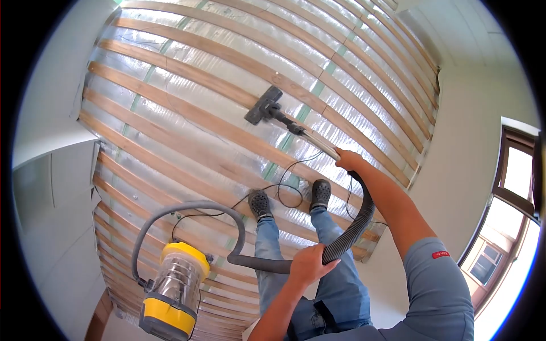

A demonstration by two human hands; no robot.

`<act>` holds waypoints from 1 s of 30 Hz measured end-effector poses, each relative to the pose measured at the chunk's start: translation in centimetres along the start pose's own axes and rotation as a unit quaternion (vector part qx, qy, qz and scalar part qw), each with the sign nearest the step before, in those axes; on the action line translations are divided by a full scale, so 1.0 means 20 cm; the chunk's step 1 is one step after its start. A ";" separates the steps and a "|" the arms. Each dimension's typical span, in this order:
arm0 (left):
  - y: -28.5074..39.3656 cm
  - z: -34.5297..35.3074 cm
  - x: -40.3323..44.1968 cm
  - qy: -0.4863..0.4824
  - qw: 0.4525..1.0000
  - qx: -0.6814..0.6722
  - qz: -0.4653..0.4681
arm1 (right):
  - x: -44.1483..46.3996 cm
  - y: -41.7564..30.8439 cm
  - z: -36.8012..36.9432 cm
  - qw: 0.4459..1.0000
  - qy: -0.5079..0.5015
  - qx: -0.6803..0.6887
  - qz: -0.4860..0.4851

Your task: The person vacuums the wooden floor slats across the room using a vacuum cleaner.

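Note:
My right hand [348, 160] is wrapped round the upper end of the metal vacuum tube [319, 143]. At the tube's far end, the dark floor nozzle [264, 105] rests across a wooden batten [227, 90] and silver foil. My left hand [307, 265] grips the ribbed grey hose [347, 243] in front of my thighs. From there the hose loops left to the yellow and silver vacuum cleaner [175, 287], which stands at the lower left.
A thin black cable [290, 206] curls round my feet, clad in dark clogs [321, 193]. Parallel battens run over the foil floor. White walls [478, 108] stand on both sides, with a brown-framed window [512, 170] at the right.

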State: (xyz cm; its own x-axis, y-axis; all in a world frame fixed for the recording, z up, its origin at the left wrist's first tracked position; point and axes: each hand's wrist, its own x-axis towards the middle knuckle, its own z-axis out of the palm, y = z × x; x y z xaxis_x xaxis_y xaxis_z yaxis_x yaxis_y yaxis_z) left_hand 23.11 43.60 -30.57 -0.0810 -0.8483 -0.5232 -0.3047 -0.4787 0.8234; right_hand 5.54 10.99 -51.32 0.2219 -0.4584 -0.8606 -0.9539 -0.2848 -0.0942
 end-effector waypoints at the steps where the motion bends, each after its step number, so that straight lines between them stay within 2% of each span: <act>1: 0.03 0.00 0.05 -0.001 1.000 0.001 -0.004 | -0.02 0.08 0.01 1.000 -0.004 0.003 -0.001; 7: 0.21 0.19 0.27 -0.056 0.998 0.028 -0.032 | -0.10 0.57 0.09 0.999 -0.037 -0.006 0.023; 8: 0.26 0.25 0.31 -0.064 0.997 0.025 -0.040 | -0.08 0.69 0.14 1.000 -0.018 -0.019 0.002; 11: 0.40 0.44 0.41 -0.080 0.995 0.023 -0.051 | -0.18 0.84 0.06 0.997 -0.059 -0.037 0.024; 14: 0.54 0.64 0.51 -0.087 0.994 0.009 -0.064 | -0.22 1.13 0.09 0.998 -0.041 -0.052 -0.001; 16: 0.61 0.76 0.55 -0.083 0.994 0.025 -0.062 | -0.28 1.30 0.08 0.997 -0.063 -0.038 0.017; 22: 0.81 0.91 0.70 -0.115 0.992 0.016 -0.048 | -0.50 1.72 0.09 0.998 -0.048 -0.034 -0.004; 24: 0.85 0.95 0.71 -0.132 0.989 0.011 -0.061 | -0.52 1.85 0.15 0.999 -0.001 -0.033 -0.024; 28: 0.89 1.02 0.71 -0.146 0.987 0.029 -0.066 | -0.65 1.88 0.03 0.998 0.024 -0.031 -0.056; 30: 0.89 1.07 0.66 -0.143 0.987 0.029 -0.065 | -0.75 1.76 -0.10 0.999 -0.037 -0.008 0.014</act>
State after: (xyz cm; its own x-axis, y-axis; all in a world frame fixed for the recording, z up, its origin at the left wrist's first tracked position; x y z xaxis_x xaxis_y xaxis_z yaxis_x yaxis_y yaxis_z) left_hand -3.82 28.71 -27.46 -0.3004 -0.6778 -0.6711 -0.3831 -0.5586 0.7357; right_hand -31.05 6.16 -40.87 0.1796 -0.4037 -0.8971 -0.9561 -0.2862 -0.0626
